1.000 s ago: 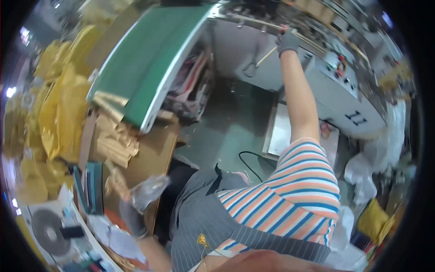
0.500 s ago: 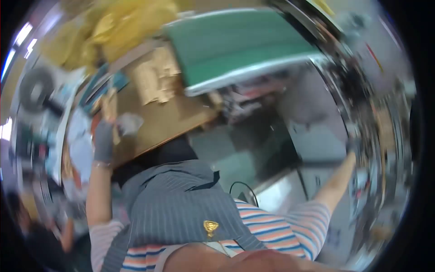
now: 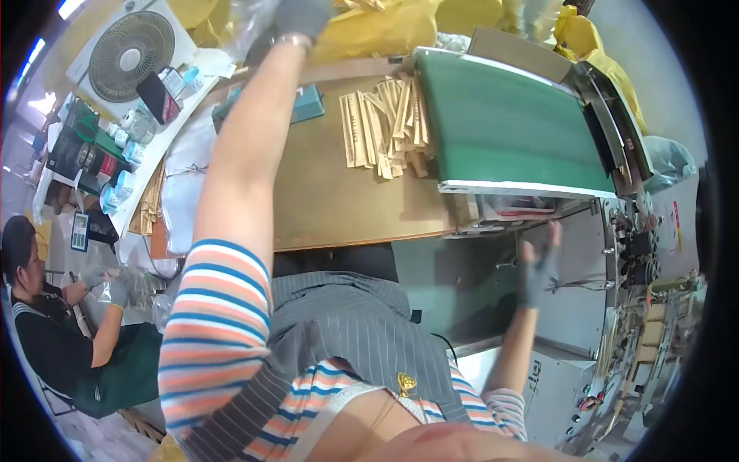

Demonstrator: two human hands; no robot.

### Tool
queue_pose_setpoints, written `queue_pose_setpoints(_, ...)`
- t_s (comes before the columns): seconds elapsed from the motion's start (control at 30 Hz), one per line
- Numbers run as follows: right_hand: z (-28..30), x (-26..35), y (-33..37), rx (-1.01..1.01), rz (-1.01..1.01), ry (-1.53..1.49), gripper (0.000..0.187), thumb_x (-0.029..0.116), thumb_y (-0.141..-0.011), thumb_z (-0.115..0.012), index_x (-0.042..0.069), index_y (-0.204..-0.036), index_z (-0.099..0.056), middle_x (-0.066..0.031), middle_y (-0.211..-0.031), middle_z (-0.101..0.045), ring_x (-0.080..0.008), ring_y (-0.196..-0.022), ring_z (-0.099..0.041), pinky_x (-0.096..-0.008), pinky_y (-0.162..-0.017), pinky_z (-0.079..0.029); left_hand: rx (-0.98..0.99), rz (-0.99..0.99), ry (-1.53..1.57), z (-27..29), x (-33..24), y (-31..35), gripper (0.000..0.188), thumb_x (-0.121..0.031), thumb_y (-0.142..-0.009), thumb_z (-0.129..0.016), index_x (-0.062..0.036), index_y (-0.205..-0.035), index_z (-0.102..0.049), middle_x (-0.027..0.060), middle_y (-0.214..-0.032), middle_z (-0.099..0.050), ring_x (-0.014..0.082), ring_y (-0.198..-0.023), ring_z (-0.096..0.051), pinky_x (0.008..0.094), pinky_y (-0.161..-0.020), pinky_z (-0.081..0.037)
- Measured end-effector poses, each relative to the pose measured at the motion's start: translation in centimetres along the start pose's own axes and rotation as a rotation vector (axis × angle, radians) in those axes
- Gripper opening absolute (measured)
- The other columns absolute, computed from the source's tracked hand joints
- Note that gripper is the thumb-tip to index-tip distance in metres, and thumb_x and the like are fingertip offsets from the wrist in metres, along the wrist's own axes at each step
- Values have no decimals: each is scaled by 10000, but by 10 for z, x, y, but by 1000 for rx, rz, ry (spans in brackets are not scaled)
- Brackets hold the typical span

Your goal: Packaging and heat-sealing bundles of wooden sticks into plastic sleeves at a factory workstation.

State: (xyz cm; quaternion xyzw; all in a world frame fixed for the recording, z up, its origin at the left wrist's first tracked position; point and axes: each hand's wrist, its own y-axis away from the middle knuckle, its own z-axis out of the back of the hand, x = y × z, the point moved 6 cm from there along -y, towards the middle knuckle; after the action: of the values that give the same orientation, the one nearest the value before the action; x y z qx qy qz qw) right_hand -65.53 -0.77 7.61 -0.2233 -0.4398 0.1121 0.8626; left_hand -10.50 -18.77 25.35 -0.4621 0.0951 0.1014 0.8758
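Note:
My left arm stretches to the far edge of the table. The grey-gloved left hand (image 3: 302, 21) is beside clear plastic (image 3: 252, 23) and a yellow plastic bag (image 3: 377, 32); its fingers are mostly hidden, so any grip is unclear. My right hand (image 3: 536, 269), in a grey glove with bare fingertips, hangs in the air below the green conveyor belt (image 3: 516, 123). Its fingers are spread, with nothing in them. Slim tan paper-like strips (image 3: 385, 127) lie in a loose pile on the brown table (image 3: 331, 208), left of the belt.
A blue tray-like box (image 3: 308, 104) sits behind my left forearm. At left are a white fan (image 3: 127, 58), a shelf with jars (image 3: 138, 123) and a white bundle (image 3: 185, 192). A seated co-worker (image 3: 61, 323) handles clear plastic. Machinery (image 3: 639, 246) lines the right side.
My left hand has gone from the table's left side up to its far edge. My right hand has come inward from the machinery at right. The view has shifted.

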Motion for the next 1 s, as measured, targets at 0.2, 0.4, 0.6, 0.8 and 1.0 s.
queue_pose_setpoints(0.2, -236, 155, -93, 259, 322, 1, 850, 335, -728, -726, -13, -1380, -306, -256, -1387, -341, -363, -1299, -336, -414, -1068, -278, 211, 294, 419, 11, 68, 254, 601, -269, -839, -638, 48, -1291, -400, 280, -1254, -467, 398, -1177, -456, 431, -981, -371)
queue_pose_setpoints(0.4, -364, -3, -204, 633, -275, 760, 1017, 476, -578, -790, 23, -1366, -334, -254, -1353, -417, -351, -1235, -445, -387, -1009, -399, -139, 488, -95, 153, 216, 311, 519, -211, -846, -597, 28, -1277, -434, 258, -1266, -468, 379, -1185, -449, 427, -1003, -349)
queue_pose_setpoints(0.6, -402, -50, -233, 667, -298, 567, 879, 578, -673, -675, -21, -1268, -434, -238, -1293, -488, -390, -1178, -481, -404, -950, -406, 68, 525, -589, 207, 409, 331, 232, -199, -799, -571, -10, -928, -611, 226, -1025, -606, 375, -957, -573, 455, -824, -459)
queue_pose_setpoints(0.8, -406, -86, -206, 725, -318, 440, 1050, 604, -695, -661, -41, -1414, -247, -222, -1431, -334, -326, -1333, -322, -363, -1037, -317, 496, 632, -704, 164, 466, 315, 328, -271, -722, -634, -51, -963, -604, 173, -913, -614, 345, -796, -602, 447, -733, -488)
queue_pose_setpoints(1.0, -388, -87, -204, 654, -256, 346, 1027, 609, -701, -660, -57, -1389, -289, -232, -1333, -458, -332, -1227, -455, -359, -968, -393, 428, 376, -902, 187, 417, 316, 244, -237, -789, -610, -53, -950, -624, 156, -900, -634, 308, -890, -609, 446, -765, -485)
